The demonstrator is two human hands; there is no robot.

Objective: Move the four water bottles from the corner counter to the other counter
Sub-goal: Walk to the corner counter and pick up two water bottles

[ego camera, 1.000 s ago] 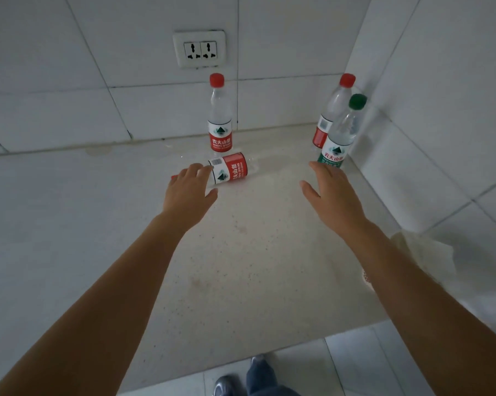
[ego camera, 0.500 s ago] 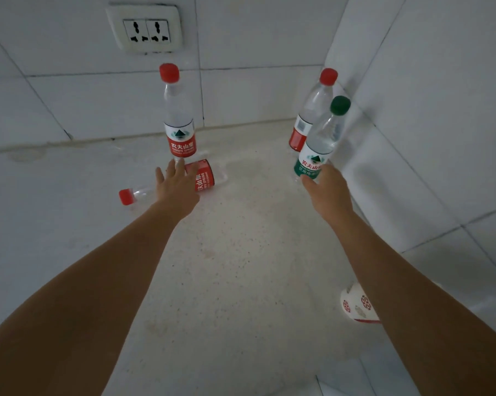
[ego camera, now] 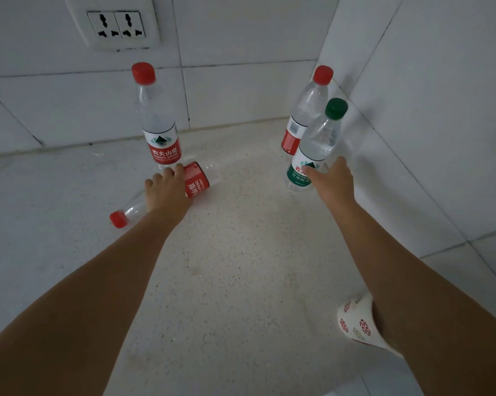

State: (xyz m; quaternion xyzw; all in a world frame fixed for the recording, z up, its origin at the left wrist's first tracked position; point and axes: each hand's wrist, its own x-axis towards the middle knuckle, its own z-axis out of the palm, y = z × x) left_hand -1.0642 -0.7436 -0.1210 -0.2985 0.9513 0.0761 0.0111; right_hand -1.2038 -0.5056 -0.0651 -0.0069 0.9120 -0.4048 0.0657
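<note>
Four clear water bottles are on the speckled corner counter [ego camera: 226, 267]. A red-capped bottle [ego camera: 158, 121] stands upright near the back wall. In front of it a second red-capped bottle [ego camera: 201, 181] lies on its side, cap pointing left, and my left hand [ego camera: 166, 192] is laid over its middle with fingers curled around it. A third red-capped bottle [ego camera: 306, 112] stands in the corner. Just in front of that stands a green-capped, green-labelled bottle [ego camera: 315, 147], and my right hand [ego camera: 331, 181] wraps its lower part.
White tiled walls close the counter at the back and on the right. A double wall socket [ego camera: 118, 25] sits above the upright bottle. A white paper cup with red patterns [ego camera: 355, 324] lies near the counter's front right, partly behind my right forearm.
Both hands have reached forward. The left hand came down over the lying bottle; the right hand closed around the green-capped bottle's base. The view moved closer to the corner.
</note>
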